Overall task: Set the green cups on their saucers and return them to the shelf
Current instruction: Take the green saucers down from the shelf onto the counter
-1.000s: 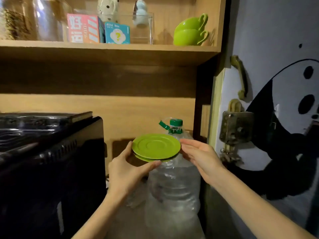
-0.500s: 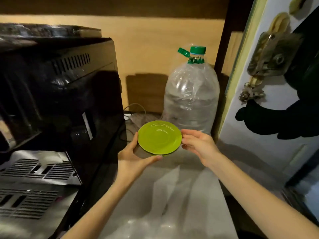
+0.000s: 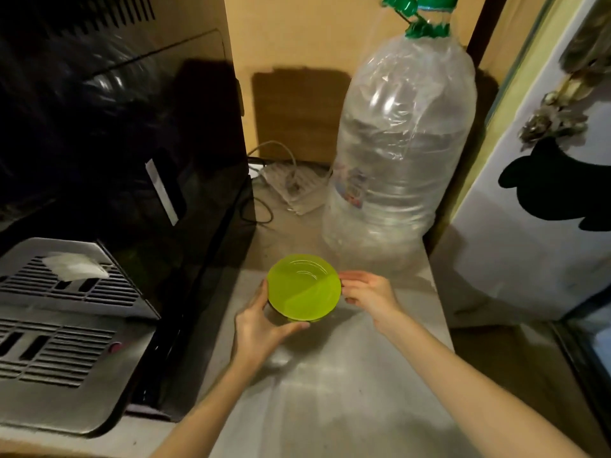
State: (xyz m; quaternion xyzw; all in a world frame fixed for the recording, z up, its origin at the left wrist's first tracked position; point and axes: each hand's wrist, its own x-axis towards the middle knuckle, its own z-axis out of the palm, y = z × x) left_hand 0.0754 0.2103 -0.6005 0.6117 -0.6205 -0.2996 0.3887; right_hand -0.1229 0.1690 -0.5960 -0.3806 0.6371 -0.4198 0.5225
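Observation:
Two stacked green saucers (image 3: 304, 287) hover just above the grey counter (image 3: 347, 391), near its middle. A sliver of the lower saucer shows under the front edge of the top one. My left hand (image 3: 261, 325) grips the stack from the left and below, thumb along the front rim. My right hand (image 3: 370, 294) pinches the right rim with its fingertips. The green cups and the shelf are out of view.
A big clear water bottle (image 3: 400, 160) with a green cap stands behind the saucers at the right. A black coffee machine (image 3: 115, 143) with a metal drip tray (image 3: 66, 325) fills the left. A power strip (image 3: 291, 183) lies at the back wall. A white door (image 3: 545, 226) closes the right.
Both hands have lowered the saucers from chest height down to just above the counter. My view has tilted down, so the shelf with the green cups has left the frame.

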